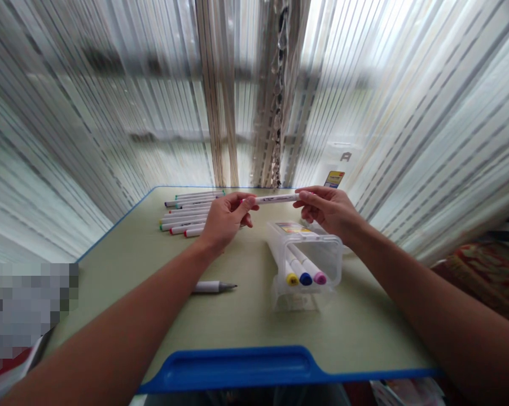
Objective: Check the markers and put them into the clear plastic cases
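Held level above the table is a white marker (276,199), one end pinched by my left hand (229,214) and the other by my right hand (328,208). Below my right hand lies a clear plastic case (280,242) with its open end toward me. Three markers (306,278) rest inside it, with yellow, blue and pink ends. Several white markers (187,217) with coloured ends lie in a row beyond my left hand. Nearer to me, a marker with a grey pointed tip (214,287) sits uncapped beside my left forearm, which hides its rear part.
The pale green table (246,332) has a blue rim and a blue pen tray (241,365) along its front edge. String curtains (153,101) hang behind it. A small yellow label card (334,179) stands at the back right. Patterned fabric (470,282) lies at right.
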Available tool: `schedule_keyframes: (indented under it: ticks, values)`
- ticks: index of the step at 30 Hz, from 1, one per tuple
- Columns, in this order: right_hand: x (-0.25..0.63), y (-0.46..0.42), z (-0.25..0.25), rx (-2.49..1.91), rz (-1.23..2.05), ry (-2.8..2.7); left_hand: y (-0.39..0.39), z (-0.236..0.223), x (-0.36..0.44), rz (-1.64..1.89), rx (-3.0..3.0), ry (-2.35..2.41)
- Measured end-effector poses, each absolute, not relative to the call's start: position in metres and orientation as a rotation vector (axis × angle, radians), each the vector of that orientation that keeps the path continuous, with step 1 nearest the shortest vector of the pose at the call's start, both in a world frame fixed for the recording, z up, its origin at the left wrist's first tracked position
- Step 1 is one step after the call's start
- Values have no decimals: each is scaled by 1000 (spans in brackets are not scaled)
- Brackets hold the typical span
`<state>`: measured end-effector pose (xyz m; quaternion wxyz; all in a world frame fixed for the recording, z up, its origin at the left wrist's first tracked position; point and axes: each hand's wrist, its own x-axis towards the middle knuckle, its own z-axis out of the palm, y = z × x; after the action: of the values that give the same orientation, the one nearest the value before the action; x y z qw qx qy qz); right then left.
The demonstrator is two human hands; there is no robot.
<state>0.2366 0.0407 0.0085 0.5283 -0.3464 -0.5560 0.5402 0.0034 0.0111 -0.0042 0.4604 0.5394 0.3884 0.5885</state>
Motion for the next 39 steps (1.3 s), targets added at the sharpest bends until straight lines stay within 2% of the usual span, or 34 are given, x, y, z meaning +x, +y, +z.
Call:
schedule_keyframes:
  ticks: [21, 39]
  values:
    - [238, 38, 13, -823, 1374, -1302, 12, -1, 3, 1454, 1139, 915]
    - [239, 38, 13, -813, 1361, -1298, 12, -2, 4, 1449, 1219, 949]
